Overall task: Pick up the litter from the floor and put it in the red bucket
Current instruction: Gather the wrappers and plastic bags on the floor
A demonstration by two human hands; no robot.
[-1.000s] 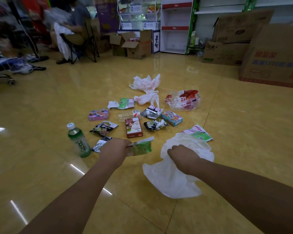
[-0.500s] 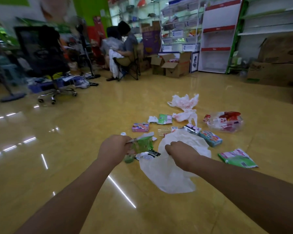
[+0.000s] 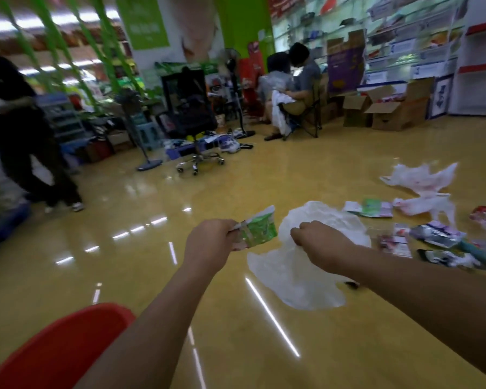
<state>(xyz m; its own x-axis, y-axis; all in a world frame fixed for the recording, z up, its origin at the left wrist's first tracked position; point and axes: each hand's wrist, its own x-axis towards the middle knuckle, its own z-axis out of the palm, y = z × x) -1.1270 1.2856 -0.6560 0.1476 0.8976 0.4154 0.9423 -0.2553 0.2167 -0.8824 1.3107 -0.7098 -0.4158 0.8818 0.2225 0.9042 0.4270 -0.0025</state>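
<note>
a green wrapper (image 3: pixel 260 230) is pinched in the curled fingers of the left hand (image 3: pixel 211 242). a white plastic bag (image 3: pixel 300 279) is gripped by the right hand (image 3: pixel 317 242), fingers closed on it. the red bucket (image 3: pixel 68 338) is seen at lower left, beside the left forearm. more litter (image 3: pixel 438 234) is scattered on the floor (image 3: pixel 292 169) at right.

The bucket (image 3: pixel 56 346) is cut off by the lower left corner and partly hidden by the left forearm (image 3: pixel 152 318). Litter (image 3: pixel 438 237) at the right edge is blurred, labels unreadable.
</note>
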